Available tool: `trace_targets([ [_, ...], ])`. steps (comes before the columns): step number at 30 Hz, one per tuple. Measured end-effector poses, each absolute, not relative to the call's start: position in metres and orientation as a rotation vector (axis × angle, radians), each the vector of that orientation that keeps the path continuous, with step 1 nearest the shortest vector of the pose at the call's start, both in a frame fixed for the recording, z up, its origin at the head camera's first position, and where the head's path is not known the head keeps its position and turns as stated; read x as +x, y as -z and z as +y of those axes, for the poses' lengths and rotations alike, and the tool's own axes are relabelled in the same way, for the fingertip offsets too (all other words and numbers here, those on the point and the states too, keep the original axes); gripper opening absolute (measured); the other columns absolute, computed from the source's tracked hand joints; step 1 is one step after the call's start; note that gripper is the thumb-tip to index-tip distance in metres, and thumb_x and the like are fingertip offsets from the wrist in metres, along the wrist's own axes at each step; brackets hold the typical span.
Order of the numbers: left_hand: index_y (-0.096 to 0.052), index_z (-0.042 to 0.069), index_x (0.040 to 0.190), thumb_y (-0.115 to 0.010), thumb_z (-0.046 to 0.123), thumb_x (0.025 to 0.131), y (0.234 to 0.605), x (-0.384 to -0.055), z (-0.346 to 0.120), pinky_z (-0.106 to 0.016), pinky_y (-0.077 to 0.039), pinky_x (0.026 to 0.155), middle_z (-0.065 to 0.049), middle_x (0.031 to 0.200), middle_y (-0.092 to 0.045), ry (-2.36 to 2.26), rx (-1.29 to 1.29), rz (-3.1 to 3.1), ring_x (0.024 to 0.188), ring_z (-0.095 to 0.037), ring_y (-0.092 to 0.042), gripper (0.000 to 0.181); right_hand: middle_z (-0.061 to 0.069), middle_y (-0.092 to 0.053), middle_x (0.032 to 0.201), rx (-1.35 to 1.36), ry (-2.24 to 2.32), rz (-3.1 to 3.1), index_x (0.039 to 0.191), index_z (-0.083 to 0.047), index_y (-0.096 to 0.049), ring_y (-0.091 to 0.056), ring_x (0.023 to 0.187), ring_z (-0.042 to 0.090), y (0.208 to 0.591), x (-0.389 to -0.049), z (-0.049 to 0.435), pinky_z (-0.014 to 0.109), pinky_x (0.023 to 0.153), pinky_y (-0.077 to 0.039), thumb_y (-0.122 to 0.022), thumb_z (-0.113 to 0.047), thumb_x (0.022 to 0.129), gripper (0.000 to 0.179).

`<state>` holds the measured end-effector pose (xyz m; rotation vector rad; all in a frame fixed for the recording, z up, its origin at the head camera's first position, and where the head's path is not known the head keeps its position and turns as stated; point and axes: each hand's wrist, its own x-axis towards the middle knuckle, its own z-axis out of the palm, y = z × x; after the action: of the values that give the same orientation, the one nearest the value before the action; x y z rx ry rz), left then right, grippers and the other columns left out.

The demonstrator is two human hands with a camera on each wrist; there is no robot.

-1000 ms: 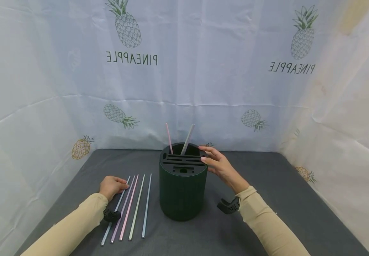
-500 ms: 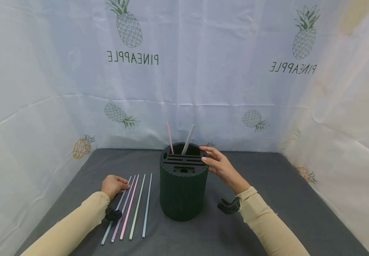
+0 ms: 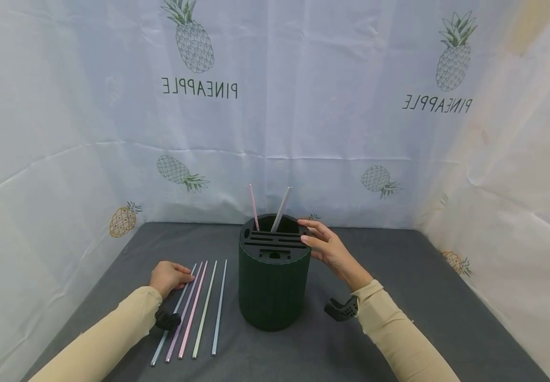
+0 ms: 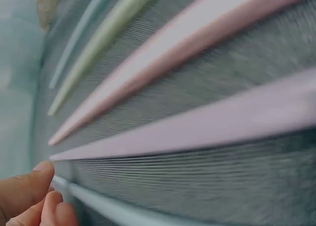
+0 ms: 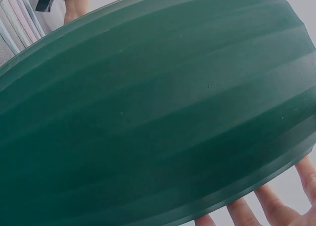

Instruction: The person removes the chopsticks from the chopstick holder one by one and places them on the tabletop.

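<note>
My left hand (image 3: 169,278) is at the far end of a light blue straw (image 3: 159,348), the leftmost of a row on the table. Thumb and fingers pinch it; in the left wrist view the straw (image 4: 111,211) runs out from between them. Right of it lie purple (image 3: 174,339), pink (image 3: 185,334), pale green (image 3: 200,333) and blue (image 3: 216,330) straws, side by side. A dark green round holder (image 3: 275,294) with a slotted black top stands upright. My right hand (image 3: 334,252) rests on its right rim and side; several fingers (image 5: 271,203) touch the wall.
One pink straw (image 3: 253,206) and one greyish straw (image 3: 281,207) lean in the holder's rear opening. Dark grey cloth (image 3: 399,297) covers the table. A white pineapple-print curtain (image 3: 332,132) encloses the back and sides. A black wrist device (image 3: 341,307) hangs below my right wrist.
</note>
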<state>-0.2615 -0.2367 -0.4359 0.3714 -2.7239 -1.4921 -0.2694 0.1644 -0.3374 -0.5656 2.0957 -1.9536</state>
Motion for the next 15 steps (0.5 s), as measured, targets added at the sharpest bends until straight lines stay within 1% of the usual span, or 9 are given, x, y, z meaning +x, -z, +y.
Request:
trace_targets([
  [3,-0.067,-0.012,0.104,-0.072,0.005,0.085,0.424,-0.26,-0.238,-0.03,-0.058,0.063,-0.026,0.103,-0.067,1.521,0.337,-2.718,0.074,-0.017,-0.064,0.026,0.01,-0.022,0.158,-0.562,1.96,2.09,0.147,-0.017,-0.039,-0.025,0.144,0.032,0.338,-0.269,0.164,0.062,0.114,-0.027,-0.057,-0.026,0.098,0.053],
  [6,-0.064,-0.011,0.115,-0.068,0.01,0.09,0.405,-0.262,-0.236,-0.037,-0.059,0.076,-0.027,0.114,-0.064,1.615,0.3,-2.677,0.09,-0.026,-0.067,0.032,0.009,-0.021,0.158,-0.568,1.966,2.083,0.147,-0.017,-0.039,-0.024,0.145,0.032,0.338,-0.27,0.165,0.062,0.113,-0.028,-0.057,-0.026,0.098,0.053],
  [8,-0.06,-0.008,0.123,-0.067,0.015,0.093,0.387,-0.265,-0.232,-0.04,-0.057,0.087,-0.026,0.123,-0.061,1.687,0.254,-2.639,0.104,-0.032,-0.064,0.038,0.009,-0.02,0.159,-0.575,1.968,2.083,0.147,-0.016,-0.038,-0.023,0.145,0.032,0.339,-0.27,0.165,0.062,0.113,-0.027,-0.057,-0.026,0.098,0.054],
  [11,-0.054,-0.002,0.134,-0.063,0.025,0.095,0.354,-0.268,-0.225,-0.042,-0.049,0.101,-0.022,0.138,-0.051,1.785,0.152,-2.584,0.124,-0.035,-0.053,0.047,0.01,-0.019,0.159,-0.582,1.968,2.084,0.147,-0.015,-0.038,-0.021,0.146,0.033,0.339,-0.271,0.166,0.063,0.113,-0.027,-0.057,-0.026,0.098,0.054],
  [13,-0.05,0.002,0.138,-0.062,0.029,0.096,0.332,-0.269,-0.219,-0.041,-0.046,0.106,-0.019,0.143,-0.046,1.84,0.083,-2.538,0.129,-0.034,-0.048,0.052,0.01,-0.018,0.16,-0.585,1.964,2.084,0.148,-0.016,-0.038,-0.021,0.146,0.033,0.339,-0.271,0.166,0.063,0.113,-0.027,-0.056,-0.026,0.098,0.054],
  [15,-0.049,0.004,0.14,-0.061,0.032,0.096,0.313,-0.27,-0.212,-0.039,-0.045,0.106,-0.016,0.143,-0.046,1.888,0.026,-2.488,0.128,-0.029,-0.049,0.053,0.009,-0.017,0.16,-0.582,1.962,2.083,0.148,-0.016,-0.037,-0.021,0.146,0.033,0.339,-0.271,0.165,0.063,0.113,-0.027,-0.056,-0.026,0.098,0.054],
])
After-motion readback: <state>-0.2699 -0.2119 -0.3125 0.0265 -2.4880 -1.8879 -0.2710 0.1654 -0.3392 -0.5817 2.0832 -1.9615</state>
